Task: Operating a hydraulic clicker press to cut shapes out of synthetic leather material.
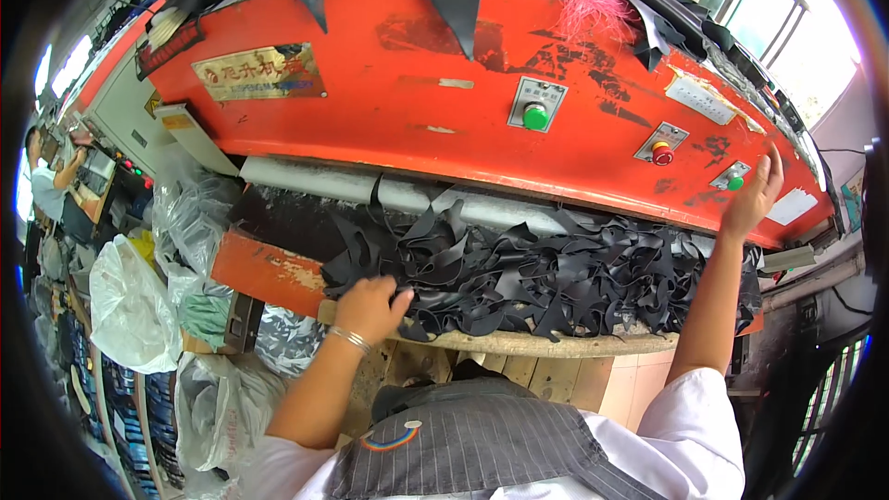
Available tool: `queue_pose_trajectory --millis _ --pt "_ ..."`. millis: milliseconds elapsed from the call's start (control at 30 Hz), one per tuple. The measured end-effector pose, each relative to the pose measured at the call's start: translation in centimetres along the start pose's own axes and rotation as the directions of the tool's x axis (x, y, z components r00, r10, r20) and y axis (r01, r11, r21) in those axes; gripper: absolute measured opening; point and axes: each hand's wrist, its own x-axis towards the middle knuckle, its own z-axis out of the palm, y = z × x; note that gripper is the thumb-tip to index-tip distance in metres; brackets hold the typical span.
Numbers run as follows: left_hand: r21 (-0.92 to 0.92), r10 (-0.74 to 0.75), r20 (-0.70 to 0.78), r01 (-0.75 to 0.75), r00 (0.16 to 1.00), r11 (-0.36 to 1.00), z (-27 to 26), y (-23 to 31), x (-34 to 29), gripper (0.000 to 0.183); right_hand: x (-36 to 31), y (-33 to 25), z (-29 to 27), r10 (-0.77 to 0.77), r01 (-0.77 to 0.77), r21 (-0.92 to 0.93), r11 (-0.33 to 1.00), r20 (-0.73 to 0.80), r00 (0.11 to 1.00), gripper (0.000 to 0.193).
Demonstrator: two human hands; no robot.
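At the red machine front (370,83), reaching is seemingly done, right hand (757,193) unclasped, clearance needed, left hand (369,304) by offcuts (556,273) below that front, grip untellable.

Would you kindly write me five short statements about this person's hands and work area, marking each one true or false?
1. The left hand is at the left part of the pile of black scraps. True.
2. The right hand lies in the middle of that pile. False: it is raised in front of the red machine, toward its right end.
3. A red button sits between two green buttons. True.
4. The bracelet is on the right wrist. False: it is on the left.
5. A white plastic bag is left of the scraps. True.
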Motion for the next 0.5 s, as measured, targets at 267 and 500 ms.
queue_pose_trajectory --millis 267,500 --pt "0.085 0.104 -0.268 -0.084 0.958 0.993 2.4 -0.4 -1.5 0.032 -12.1 -16.6 17.4 -0.797 0.597 0.538 0.595 0.302 0.523 0.027" --pt "-0.045 0.112 -0.103 -0.117 0.988 0.992 -1.5 -1.0 1.0 0.034 -14.9 -12.9 30.4 -0.928 0.486 0.830 0.276 0.362 -0.091 0.020"
